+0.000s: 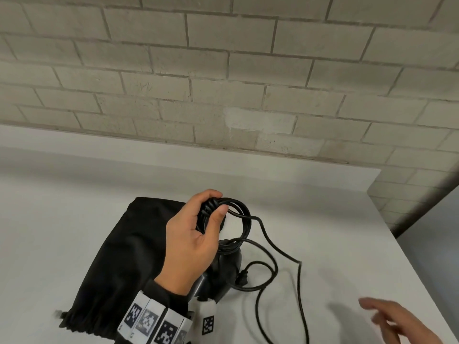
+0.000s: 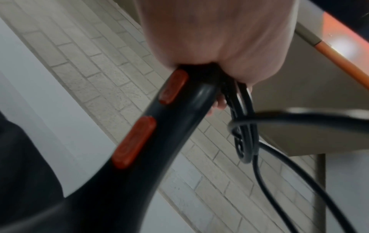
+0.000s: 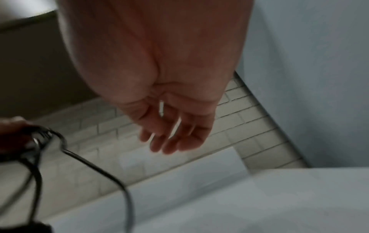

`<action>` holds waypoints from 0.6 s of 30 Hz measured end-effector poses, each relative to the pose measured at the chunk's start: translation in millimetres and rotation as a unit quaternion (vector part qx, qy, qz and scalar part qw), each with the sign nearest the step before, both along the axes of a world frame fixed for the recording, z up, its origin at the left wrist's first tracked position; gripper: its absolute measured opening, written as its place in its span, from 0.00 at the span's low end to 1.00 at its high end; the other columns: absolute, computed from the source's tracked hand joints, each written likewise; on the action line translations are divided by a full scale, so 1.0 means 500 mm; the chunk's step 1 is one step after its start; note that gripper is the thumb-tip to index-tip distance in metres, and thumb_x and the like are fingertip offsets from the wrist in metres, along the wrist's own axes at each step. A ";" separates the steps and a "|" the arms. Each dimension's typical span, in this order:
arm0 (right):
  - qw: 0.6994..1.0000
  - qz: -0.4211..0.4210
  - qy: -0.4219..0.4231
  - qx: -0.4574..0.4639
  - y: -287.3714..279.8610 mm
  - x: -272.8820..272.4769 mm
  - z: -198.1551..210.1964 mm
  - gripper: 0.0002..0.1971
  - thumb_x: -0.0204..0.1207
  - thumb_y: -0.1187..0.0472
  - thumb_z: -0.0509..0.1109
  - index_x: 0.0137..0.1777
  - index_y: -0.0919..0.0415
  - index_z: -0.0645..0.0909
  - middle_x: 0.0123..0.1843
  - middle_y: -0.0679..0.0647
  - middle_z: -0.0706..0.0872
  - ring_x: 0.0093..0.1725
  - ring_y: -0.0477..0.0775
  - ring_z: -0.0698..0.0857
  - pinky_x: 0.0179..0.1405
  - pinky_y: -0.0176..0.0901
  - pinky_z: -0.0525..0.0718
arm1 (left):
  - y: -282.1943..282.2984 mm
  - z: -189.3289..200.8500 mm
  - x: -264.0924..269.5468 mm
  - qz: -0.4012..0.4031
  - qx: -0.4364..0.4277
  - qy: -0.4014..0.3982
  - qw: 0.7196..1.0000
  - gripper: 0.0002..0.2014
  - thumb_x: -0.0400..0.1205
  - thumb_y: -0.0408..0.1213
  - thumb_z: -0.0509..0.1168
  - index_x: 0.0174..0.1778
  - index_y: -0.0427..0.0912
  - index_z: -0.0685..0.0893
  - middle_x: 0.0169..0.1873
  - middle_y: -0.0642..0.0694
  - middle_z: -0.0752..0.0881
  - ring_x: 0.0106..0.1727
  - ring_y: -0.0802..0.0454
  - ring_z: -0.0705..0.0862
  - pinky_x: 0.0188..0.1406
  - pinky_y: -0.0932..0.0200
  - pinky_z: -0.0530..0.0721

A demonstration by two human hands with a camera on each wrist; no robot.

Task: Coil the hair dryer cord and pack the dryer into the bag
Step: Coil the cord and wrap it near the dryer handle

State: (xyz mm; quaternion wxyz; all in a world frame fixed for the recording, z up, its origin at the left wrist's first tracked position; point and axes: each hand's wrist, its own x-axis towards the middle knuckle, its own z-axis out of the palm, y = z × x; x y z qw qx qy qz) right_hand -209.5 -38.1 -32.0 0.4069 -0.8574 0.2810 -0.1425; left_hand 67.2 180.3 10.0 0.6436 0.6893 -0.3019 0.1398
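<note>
**Loose cord is threatening the coil**

The black bag is lying flat on the white table, its mouth looking closed. The hair dryer is standing beside it. The left hand is gripping the handle and coiled cord; the trailing length may be snagging or unwinding the loops. The right hand is hovering, fingers spread, holding nothing.

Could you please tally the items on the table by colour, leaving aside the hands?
Black: 3, the hair dryer, its cord and the bag.
White: 1, the tag with a printed code near the dryer.
Orange: 0 separate things; only the 2 buttons on the dryer.
Total: 4.
</note>
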 end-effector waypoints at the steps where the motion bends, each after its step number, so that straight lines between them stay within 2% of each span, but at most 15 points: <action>1: 0.999 -0.032 -0.019 -0.012 -0.005 0.048 0.019 0.18 0.68 0.70 0.73 0.41 0.41 0.88 0.39 0.44 0.87 0.34 0.45 0.85 0.35 0.25 0.80 | -0.001 -0.001 -0.001 -0.003 0.003 -0.001 1.000 0.10 0.81 0.43 0.69 0.57 0.49 0.84 0.47 0.58 0.88 0.50 0.60 0.88 0.51 0.75 0.79; 2: 0.993 -0.075 -0.073 -0.059 0.007 0.080 0.026 0.25 0.71 0.78 0.69 0.42 0.42 0.87 0.41 0.41 0.88 0.38 0.42 0.87 0.40 0.20 0.79 | -0.001 -0.001 -0.002 -0.006 0.006 -0.004 1.000 0.11 0.81 0.45 0.68 0.57 0.48 0.84 0.47 0.57 0.88 0.51 0.59 0.88 0.51 0.75 0.79; 3: 0.991 -0.065 -0.100 -0.060 0.043 0.115 0.045 0.25 0.71 0.81 0.69 0.43 0.45 0.86 0.42 0.40 0.89 0.41 0.42 0.87 0.42 0.19 0.78 | -0.002 -0.001 -0.003 -0.010 0.007 -0.007 1.000 0.12 0.81 0.46 0.67 0.58 0.48 0.84 0.47 0.57 0.88 0.51 0.58 0.88 0.52 0.74 0.80; 4: 0.983 -0.027 -0.152 -0.100 0.066 0.144 0.053 0.18 0.73 0.76 0.71 0.43 0.48 0.86 0.42 0.41 0.89 0.42 0.42 0.87 0.43 0.19 0.78 | -0.002 -0.001 -0.005 -0.013 0.010 -0.011 1.000 0.13 0.81 0.47 0.66 0.58 0.48 0.84 0.47 0.57 0.88 0.51 0.58 0.88 0.52 0.73 0.80; 5: 0.976 0.011 -0.200 -0.090 0.094 0.181 0.069 0.10 0.75 0.67 0.73 0.45 0.49 0.86 0.43 0.41 0.89 0.42 0.43 0.87 0.42 0.21 0.78 | -0.003 -0.001 -0.007 -0.015 0.013 -0.013 1.000 0.13 0.81 0.47 0.66 0.58 0.47 0.84 0.46 0.57 0.89 0.51 0.57 0.88 0.52 0.73 0.81; 6: 0.973 0.047 -0.209 -0.089 0.119 0.211 0.079 0.04 0.74 0.56 0.71 0.47 0.47 0.85 0.45 0.40 0.88 0.44 0.42 0.85 0.42 0.23 0.78 | -0.005 -0.001 -0.010 -0.017 0.016 -0.015 1.000 0.13 0.81 0.47 0.66 0.58 0.47 0.85 0.46 0.56 0.89 0.51 0.57 0.88 0.51 0.72 0.81; 8: 0.976 0.099 -0.167 -0.102 0.153 0.260 0.083 0.13 0.74 0.40 0.66 0.54 0.41 0.82 0.49 0.35 0.85 0.50 0.39 0.81 0.43 0.25 0.77 | -0.008 -0.003 -0.013 -0.019 0.025 -0.022 0.999 0.14 0.81 0.47 0.66 0.58 0.45 0.85 0.47 0.55 0.89 0.51 0.57 0.89 0.52 0.71 0.82; 9: 0.978 0.118 -0.126 -0.116 0.171 0.279 0.082 0.14 0.75 0.36 0.63 0.57 0.38 0.79 0.50 0.32 0.83 0.53 0.36 0.79 0.45 0.26 0.76 | -0.009 -0.004 -0.013 -0.019 0.029 -0.027 0.999 0.14 0.81 0.47 0.66 0.59 0.44 0.85 0.48 0.54 0.89 0.52 0.57 0.89 0.52 0.70 0.82; 11: 0.973 0.155 -0.089 -0.148 0.191 0.303 0.071 0.13 0.78 0.36 0.58 0.56 0.37 0.77 0.46 0.31 0.82 0.53 0.36 0.77 0.46 0.29 0.76 | -0.006 -0.004 -0.013 -0.016 0.034 -0.034 0.999 0.14 0.82 0.47 0.66 0.59 0.44 0.85 0.48 0.54 0.89 0.52 0.57 0.88 0.52 0.70 0.82; 13: 0.972 0.169 -0.100 -0.126 0.193 0.307 0.062 0.12 0.80 0.38 0.55 0.53 0.38 0.77 0.43 0.35 0.83 0.51 0.40 0.79 0.45 0.33 0.78 | -0.001 -0.002 -0.010 -0.009 0.030 -0.034 0.999 0.14 0.82 0.47 0.66 0.59 0.45 0.85 0.48 0.55 0.89 0.51 0.58 0.88 0.51 0.70 0.82; 15: 0.975 0.174 -0.097 -0.097 0.175 0.287 0.044 0.09 0.79 0.39 0.57 0.51 0.36 0.76 0.45 0.36 0.83 0.48 0.43 0.80 0.44 0.30 0.77 | 0.006 -0.001 -0.006 0.004 0.021 -0.027 0.999 0.13 0.81 0.47 0.66 0.58 0.47 0.84 0.46 0.57 0.88 0.46 0.59 0.89 0.48 0.71 0.83; 17: 0.978 0.180 -0.071 -0.074 0.149 0.252 0.028 0.01 0.79 0.43 0.62 0.47 0.33 0.75 0.44 0.36 0.83 0.45 0.41 0.80 0.42 0.27 0.75 | 0.011 -0.003 0.001 0.011 0.011 -0.012 1.000 0.11 0.82 0.46 0.67 0.58 0.49 0.84 0.46 0.58 0.87 0.41 0.59 0.88 0.44 0.70 0.83; 18: 0.980 0.176 -0.051 -0.075 0.133 0.232 0.013 0.06 0.80 0.47 0.65 0.46 0.31 0.73 0.43 0.38 0.83 0.45 0.39 0.80 0.41 0.26 0.75 | 0.013 -0.005 0.005 0.015 0.008 -0.009 1.000 0.11 0.82 0.46 0.68 0.58 0.49 0.84 0.46 0.59 0.87 0.42 0.59 0.88 0.45 0.69 0.83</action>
